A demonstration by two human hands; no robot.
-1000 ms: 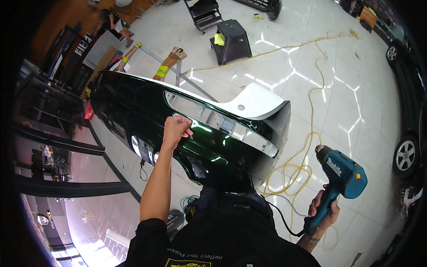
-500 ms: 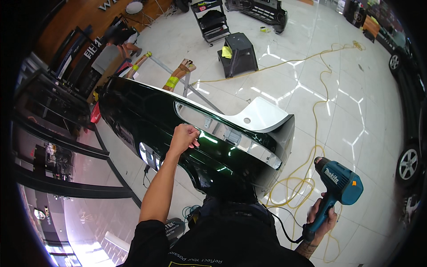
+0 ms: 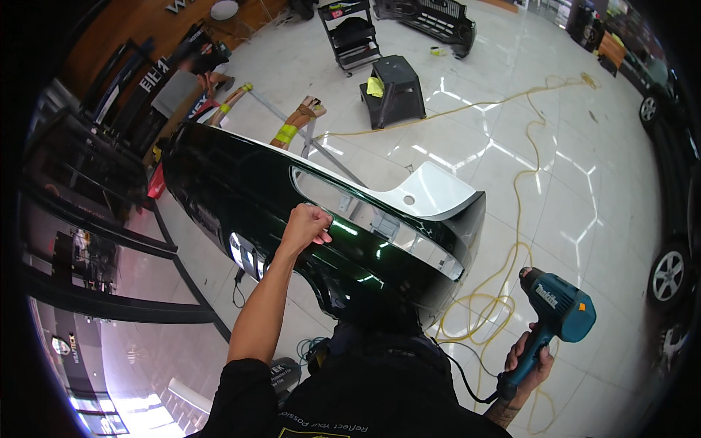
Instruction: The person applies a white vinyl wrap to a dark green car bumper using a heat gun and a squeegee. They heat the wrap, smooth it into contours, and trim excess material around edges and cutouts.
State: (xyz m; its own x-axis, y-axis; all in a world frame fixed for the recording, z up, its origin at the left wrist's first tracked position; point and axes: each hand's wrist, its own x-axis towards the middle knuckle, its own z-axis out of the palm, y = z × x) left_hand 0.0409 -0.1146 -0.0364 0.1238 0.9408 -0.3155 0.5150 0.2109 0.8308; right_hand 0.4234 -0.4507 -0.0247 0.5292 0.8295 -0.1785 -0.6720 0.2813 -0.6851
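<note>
A glossy dark green car bumper [image 3: 234,171] lies before me, with a white inner edge [image 3: 438,191] on its far side and a long opening cut through it. My left hand [image 3: 307,225] is closed at the near rim of that opening, its fingers pinched together against the green surface. Whatever sits between those fingertips is too small to make out. Off to the right, apart from the bumper, my right hand [image 3: 537,363] grips the handle of a teal heat gun [image 3: 561,305]. Its nozzle points up and left, and a dark cord runs from the handle's base.
Under the bumper stands a metal frame [image 3: 332,150] with padded arms [image 3: 288,133] bound in yellow-green tape. A yellow cable [image 3: 520,212] loops over the tiled floor. Beyond are a black step stool [image 3: 394,91] and a cart [image 3: 350,36]. A person [image 3: 212,73] is at far left, a black car [image 3: 679,219] right.
My left hand has shifted very slightly right, still pinched at the opening's rim. The heat gun stays almost where it was in my right hand.
</note>
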